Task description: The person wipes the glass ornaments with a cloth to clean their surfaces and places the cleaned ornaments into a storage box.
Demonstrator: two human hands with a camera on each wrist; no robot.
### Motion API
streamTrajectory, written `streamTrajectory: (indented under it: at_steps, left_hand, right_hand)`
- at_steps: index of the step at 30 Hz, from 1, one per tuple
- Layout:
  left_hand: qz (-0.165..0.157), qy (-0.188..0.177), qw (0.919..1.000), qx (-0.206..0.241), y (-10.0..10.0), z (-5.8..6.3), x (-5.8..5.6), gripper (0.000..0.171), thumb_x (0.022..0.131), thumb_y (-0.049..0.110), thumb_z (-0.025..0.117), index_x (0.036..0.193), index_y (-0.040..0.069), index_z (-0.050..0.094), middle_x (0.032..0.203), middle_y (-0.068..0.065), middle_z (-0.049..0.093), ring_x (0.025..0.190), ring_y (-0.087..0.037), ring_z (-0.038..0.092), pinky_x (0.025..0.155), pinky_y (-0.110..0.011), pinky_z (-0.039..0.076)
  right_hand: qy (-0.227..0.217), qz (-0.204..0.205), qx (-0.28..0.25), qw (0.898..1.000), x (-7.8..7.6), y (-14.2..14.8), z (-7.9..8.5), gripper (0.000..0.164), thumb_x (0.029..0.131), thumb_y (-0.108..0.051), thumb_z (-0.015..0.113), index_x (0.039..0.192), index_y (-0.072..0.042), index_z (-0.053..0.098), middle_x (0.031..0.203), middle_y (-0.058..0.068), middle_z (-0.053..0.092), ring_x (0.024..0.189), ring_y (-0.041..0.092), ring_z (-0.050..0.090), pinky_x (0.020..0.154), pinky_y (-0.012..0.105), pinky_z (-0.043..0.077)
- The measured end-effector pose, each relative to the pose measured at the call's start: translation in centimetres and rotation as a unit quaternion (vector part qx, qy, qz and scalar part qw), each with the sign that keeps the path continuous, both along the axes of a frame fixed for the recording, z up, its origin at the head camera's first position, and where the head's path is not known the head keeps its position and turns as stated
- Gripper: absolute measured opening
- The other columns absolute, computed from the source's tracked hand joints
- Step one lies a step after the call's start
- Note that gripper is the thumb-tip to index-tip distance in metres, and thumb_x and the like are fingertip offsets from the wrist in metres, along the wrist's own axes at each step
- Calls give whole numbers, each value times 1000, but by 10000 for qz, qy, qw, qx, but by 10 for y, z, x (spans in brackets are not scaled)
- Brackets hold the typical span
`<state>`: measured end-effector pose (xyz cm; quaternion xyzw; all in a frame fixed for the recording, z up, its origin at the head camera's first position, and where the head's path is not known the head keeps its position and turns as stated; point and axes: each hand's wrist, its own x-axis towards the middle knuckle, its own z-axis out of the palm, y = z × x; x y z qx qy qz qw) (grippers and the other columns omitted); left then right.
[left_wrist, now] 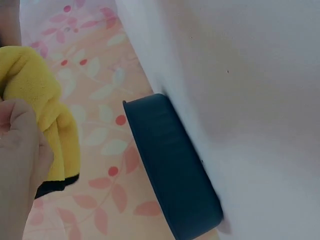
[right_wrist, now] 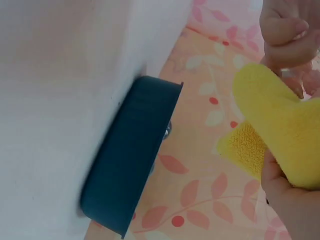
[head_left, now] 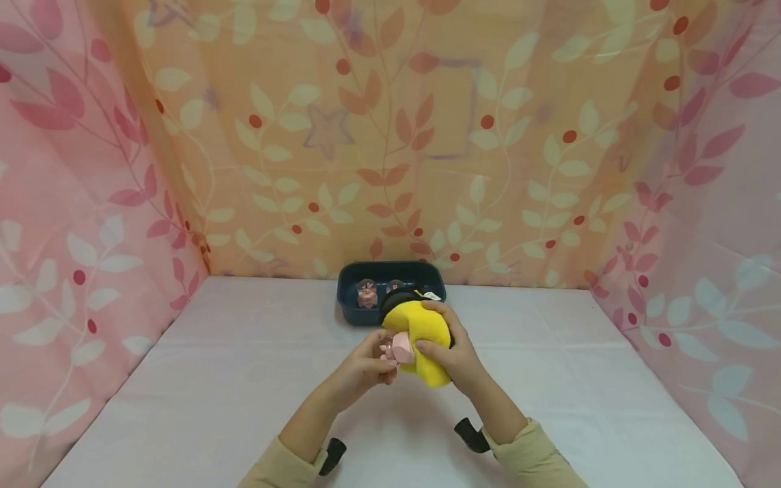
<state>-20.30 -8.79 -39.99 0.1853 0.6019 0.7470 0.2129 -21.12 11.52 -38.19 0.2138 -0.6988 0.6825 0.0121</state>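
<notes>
A small snow globe with a pink base (head_left: 403,347) is held in the fingers of my left hand (head_left: 365,364), in front of the dark blue bin (head_left: 360,316). My right hand (head_left: 460,356) grips a yellow cloth (head_left: 427,322) with black edging, which lies against the pink base. In the right wrist view the cloth (right_wrist: 300,135) is folded over in the right hand (right_wrist: 285,197). The left wrist view shows the left hand (left_wrist: 17,150) beside the cloth (left_wrist: 60,135), with the snow globe mostly hidden.
Inside the bin stand pink-based clear globes (head_left: 367,295), partly hidden by the cloth. The bin sits at the back of the white table (head_left: 244,352), near the patterned curtain (head_left: 390,135). Black wrist mounts (head_left: 471,435) hang at both forearms.
</notes>
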Motion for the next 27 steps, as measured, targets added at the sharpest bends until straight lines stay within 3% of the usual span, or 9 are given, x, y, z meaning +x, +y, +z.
streamTrajectory:
  at_steps: [3,8,13,17,23,27]
  left_hand:
    - [-46,-2,9999,157,0,-1,0,38,97,14,49,127,1,31,94,-4,47,72,-13,46,71,-25,41]
    - [138,3,9995,298,3,-5,0,28,102,18,47,124,5,35,99,-4,48,72,-12,46,70,-24,41]
    - [344,141,9989,277,2,-3,0,33,99,17,50,127,6,35,112,-9,44,81,-16,45,74,-25,41]
    - [483,185,9986,137,0,0,0,39,96,14,56,128,5,34,109,-9,47,85,-18,47,78,-27,42]
    - [989,577,9934,-42,-2,2,2,45,91,7,66,126,3,39,114,-12,48,97,-22,52,87,-27,48]
    - [1209,881,9886,-145,0,1,3,43,88,2,69,124,0,45,118,-15,46,97,-23,52,85,-28,51]
  right_hand:
    - [-142,149,100,9997,0,-2,-1,61,82,-6,64,137,-7,37,116,18,42,95,28,48,75,33,48]
    - [-496,-142,-340,9981,-1,-5,-6,58,82,0,63,135,-10,41,118,15,42,98,27,47,77,32,49]
    - [-1020,-436,-741,9911,0,-5,-7,56,85,2,61,136,-11,41,118,13,42,100,26,47,79,31,50]
    - [-1306,-586,-783,9866,2,-2,-2,57,87,-1,59,139,-12,39,119,12,42,100,25,49,79,31,50]
    - [-1533,-200,-958,9833,2,2,7,55,92,-11,51,143,-9,31,120,11,42,100,22,51,82,28,50]
    - [-1723,192,-722,9822,3,0,9,57,94,-13,49,146,-8,26,121,12,42,100,20,51,82,27,50]
